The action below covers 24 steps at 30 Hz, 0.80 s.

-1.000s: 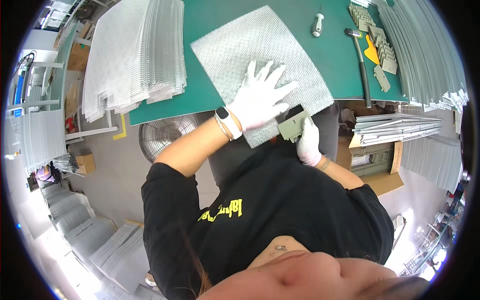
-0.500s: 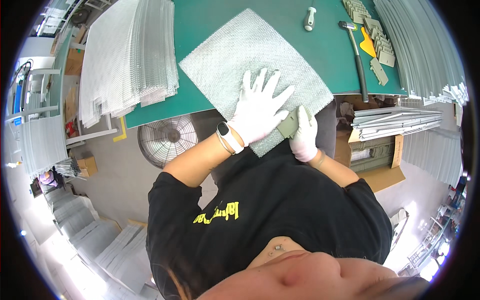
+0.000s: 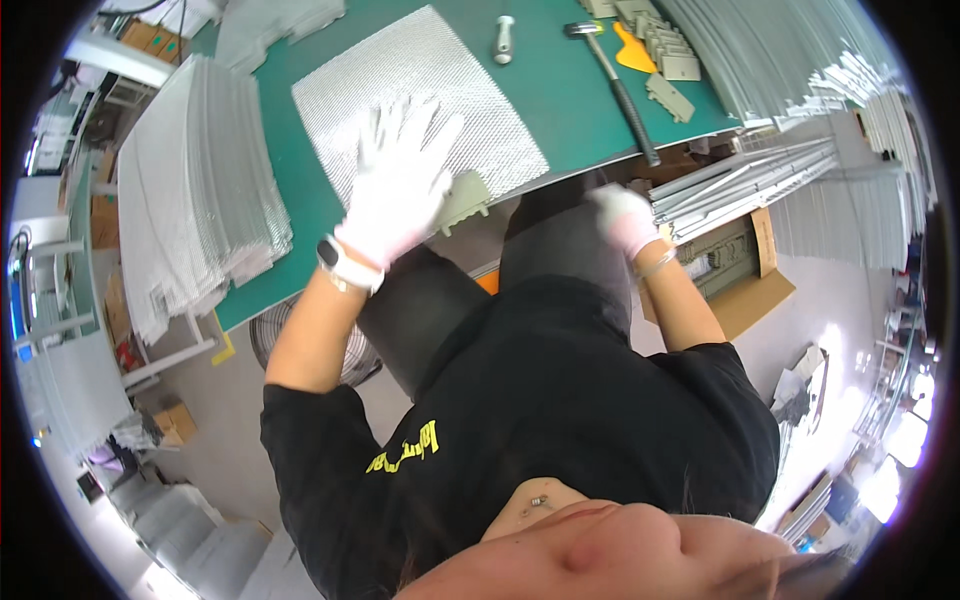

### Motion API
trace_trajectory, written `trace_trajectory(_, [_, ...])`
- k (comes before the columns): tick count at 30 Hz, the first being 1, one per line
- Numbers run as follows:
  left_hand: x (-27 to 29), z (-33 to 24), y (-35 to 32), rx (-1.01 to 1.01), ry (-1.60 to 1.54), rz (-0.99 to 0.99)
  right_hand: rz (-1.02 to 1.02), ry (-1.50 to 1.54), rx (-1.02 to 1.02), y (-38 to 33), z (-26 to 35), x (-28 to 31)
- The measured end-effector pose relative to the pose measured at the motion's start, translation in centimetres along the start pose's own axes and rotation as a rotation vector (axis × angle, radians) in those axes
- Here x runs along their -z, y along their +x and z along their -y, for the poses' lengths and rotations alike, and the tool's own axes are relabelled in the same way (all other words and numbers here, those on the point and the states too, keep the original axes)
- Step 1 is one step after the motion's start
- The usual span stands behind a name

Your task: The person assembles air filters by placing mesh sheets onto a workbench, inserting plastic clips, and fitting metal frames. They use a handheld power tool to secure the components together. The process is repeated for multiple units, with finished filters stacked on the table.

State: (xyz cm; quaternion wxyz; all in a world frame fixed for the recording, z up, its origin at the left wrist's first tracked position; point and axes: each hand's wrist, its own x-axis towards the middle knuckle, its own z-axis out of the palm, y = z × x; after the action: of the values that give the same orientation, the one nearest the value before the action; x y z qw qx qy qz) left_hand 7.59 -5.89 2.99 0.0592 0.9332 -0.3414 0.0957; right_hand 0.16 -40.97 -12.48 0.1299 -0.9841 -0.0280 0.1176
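Green desk (image 3: 300, 225) in a workshop, stacks of metal sheets (image 3: 195, 215) piled at its left, a hammer (image 3: 615, 85) lying off to the right. Left hand (image 3: 400, 190), white glove, fingers spread wide and flat, pressing on the square mesh sheet (image 3: 420, 95) near the desk's front edge. A small grey clip (image 3: 465, 198) sits at that sheet's near corner, just beside the palm, long side along the edge. Right hand (image 3: 625, 215) hangs below the desk, loosely curled, holding nothing visible.

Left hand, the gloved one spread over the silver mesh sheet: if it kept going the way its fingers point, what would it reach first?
The left hand already lies over the mesh sheet, fingers aimed at its far edge. Beyond that comes bare green table; nothing else seems to sit in that line.
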Motion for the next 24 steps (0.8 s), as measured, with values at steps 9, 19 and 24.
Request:
trace_trajectory(9, [-2.4,1.0,-2.6,-0.142,-0.073,0.102,-0.061,-0.271,-0.086,-4.2,-14.5,0.5])
trace_trajectory(19, [-6.4,-12.5,-3.9,0.341,-1.494,0.143,-0.319,0.090,0.708,-5.3,11.3,13.2])
trace_trajectory(24, [-8.8,-16.2,-1.8,0.375,-2.543,-0.363,-0.190,0.314,1.033,-6.4,19.0,11.9])
